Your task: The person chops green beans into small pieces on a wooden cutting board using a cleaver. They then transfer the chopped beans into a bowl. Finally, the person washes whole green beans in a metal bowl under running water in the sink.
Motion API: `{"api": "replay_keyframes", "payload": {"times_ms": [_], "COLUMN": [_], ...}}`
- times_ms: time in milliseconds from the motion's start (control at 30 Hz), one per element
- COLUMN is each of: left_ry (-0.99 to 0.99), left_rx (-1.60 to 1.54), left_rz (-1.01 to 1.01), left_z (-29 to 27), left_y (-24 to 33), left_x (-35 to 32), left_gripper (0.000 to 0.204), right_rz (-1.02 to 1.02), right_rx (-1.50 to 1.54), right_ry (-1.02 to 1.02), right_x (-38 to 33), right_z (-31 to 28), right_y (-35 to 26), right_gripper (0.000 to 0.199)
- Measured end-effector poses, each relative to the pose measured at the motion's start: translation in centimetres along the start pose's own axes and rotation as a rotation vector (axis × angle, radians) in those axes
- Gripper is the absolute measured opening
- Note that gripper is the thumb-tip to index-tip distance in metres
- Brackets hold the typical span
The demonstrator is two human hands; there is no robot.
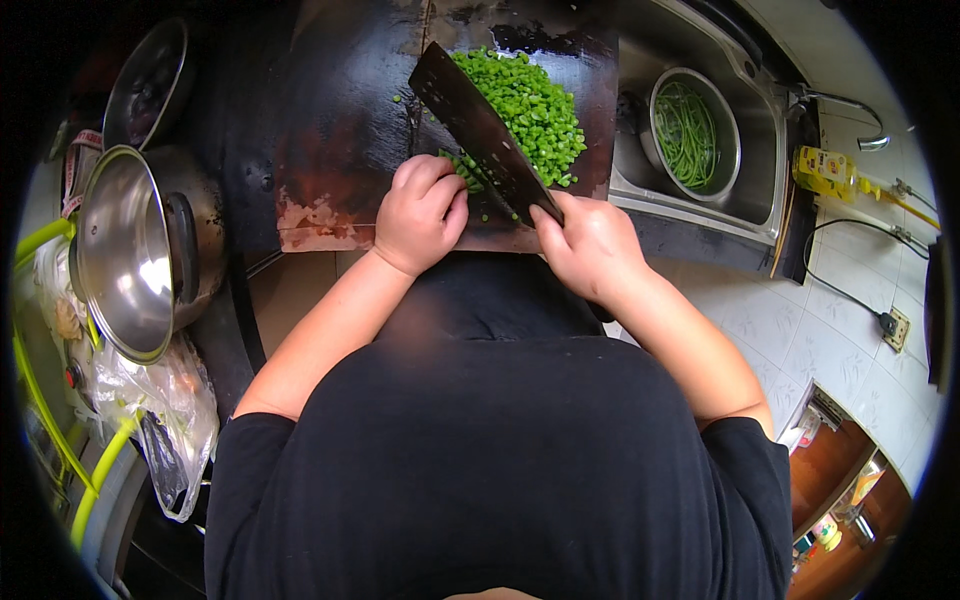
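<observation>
My right hand [592,245] grips the handle of a cleaver [475,125], whose broad dark blade slants up and to the left across the cutting board [345,130]. Curled at the blade's left side, my left hand [423,212] presses a small bunch of green beans [468,172] against the board. Its fingertips are bent under, close to the blade. A heap of chopped green beans [535,115] lies to the right of the cleaver, partly covered by it. A few loose bits are scattered near the blade.
A steel bowl [734,150] of whole green beans [685,135] stands in the sink [770,190] at the right. A yellow bottle [825,173] sits beyond the sink's edge. To the left are a steel pot [125,250], a dark pan [145,85] and plastic bags [160,400].
</observation>
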State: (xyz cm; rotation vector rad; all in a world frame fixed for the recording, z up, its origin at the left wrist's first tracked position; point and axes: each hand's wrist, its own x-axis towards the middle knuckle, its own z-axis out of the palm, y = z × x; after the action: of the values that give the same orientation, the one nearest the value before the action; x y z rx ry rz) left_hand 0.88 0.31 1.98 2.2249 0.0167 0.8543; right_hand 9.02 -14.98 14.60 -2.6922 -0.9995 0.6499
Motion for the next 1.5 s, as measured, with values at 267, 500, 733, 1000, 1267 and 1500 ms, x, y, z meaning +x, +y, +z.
{"api": "replay_keyframes", "payload": {"times_ms": [267,500,733,1000,1267,1500], "left_ry": [-0.009,-0.024,-0.03,-0.002,-0.029,-0.006], "left_rx": [0.04,0.062,0.015,0.014,0.07,0.012], "left_rz": [0.005,-0.023,-0.012,-0.003,-0.035,-0.001], "left_z": [-0.1,-0.2,0.0,0.0,-0.1,0.0], "left_y": [-0.1,0.0,-0.3,-0.2,-0.1,-0.2], "left_x": [-0.1,0.0,-0.2,-0.2,-0.2,-0.2], "left_gripper": [0.016,0.017,0.016,0.015,0.012,0.015], "right_rz": [-0.104,-0.106,-0.03,-0.059,-0.018,0.1], "right_rx": [-0.112,-0.123,-0.01,-0.073,-0.114,0.063], "right_ry": [0.004,-0.059,0.027,-0.01,-0.097,-0.049], "right_x": [-2.1,-0.5,0.9,-2.0,0.2,1.7], "right_z": [-0.6,-0.3,1.5,-0.8,-0.2,0.9], "right_y": [-1.1,-2.6,-0.5,-1.3,-3.0,-1.0], "right_gripper": [0.02,0.019,0.022,0.022,0.023,0.029]}}
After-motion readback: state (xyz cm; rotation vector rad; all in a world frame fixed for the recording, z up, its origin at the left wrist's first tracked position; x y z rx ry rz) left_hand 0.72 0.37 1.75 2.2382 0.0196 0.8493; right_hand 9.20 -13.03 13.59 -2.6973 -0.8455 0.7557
